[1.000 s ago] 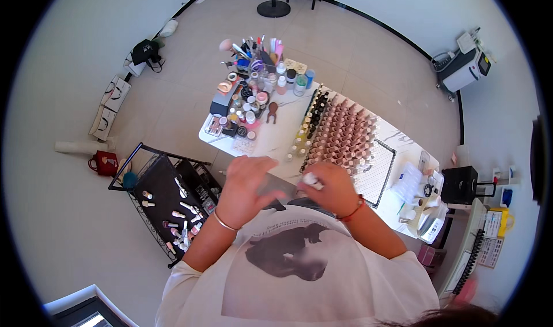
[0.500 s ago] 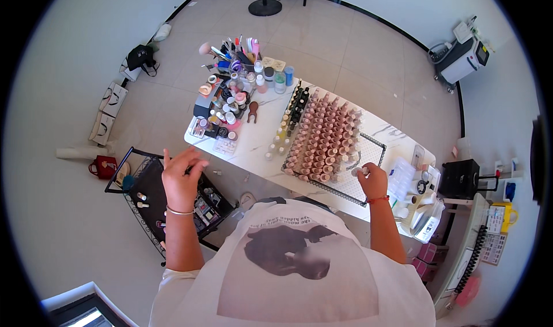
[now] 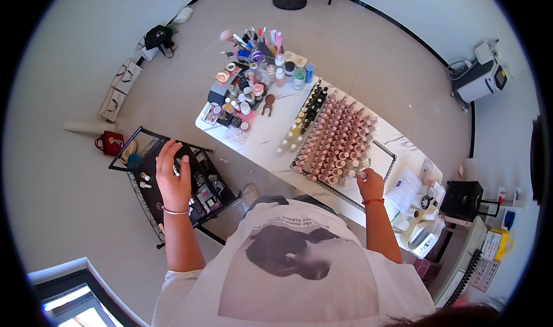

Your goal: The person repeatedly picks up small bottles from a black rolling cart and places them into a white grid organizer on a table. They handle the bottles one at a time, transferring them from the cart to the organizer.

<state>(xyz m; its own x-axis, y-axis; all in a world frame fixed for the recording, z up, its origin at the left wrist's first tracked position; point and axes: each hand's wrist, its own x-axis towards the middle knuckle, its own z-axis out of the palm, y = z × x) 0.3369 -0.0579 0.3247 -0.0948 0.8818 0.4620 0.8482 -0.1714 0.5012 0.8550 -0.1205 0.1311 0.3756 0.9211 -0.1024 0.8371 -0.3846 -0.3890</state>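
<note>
Over the dark cart (image 3: 148, 163) on the left, my left hand (image 3: 174, 183) is raised with its fingers stretched and thumb apart. A small pale thing shows between thumb and fingers; whether it is held or lies behind is unclear. My right hand (image 3: 371, 186) pinches a small, partly hidden nail polish bottle (image 3: 362, 175) at the near right edge of the bottle rows. Those nail polish bottles (image 3: 337, 140) have pinkish caps and stand packed in a black-edged tray (image 3: 381, 154). Dark-capped and yellowish bottles (image 3: 302, 115) line its left side.
Brushes in a holder (image 3: 253, 48), jars and small pots crowd the marble-patterned table's (image 3: 276, 122) left end. Clear plastic boxes (image 3: 405, 196) and a tape-like roll lie at its right end. Small bottles (image 3: 145, 181) stand on the cart. A wheeled machine (image 3: 481, 82) is far right.
The view has shifted, moving the table rightward. My left hand has turned, its fingers straightening upward over the cart. My right hand has come closer to the bottle rows, still holding the bottle.
</note>
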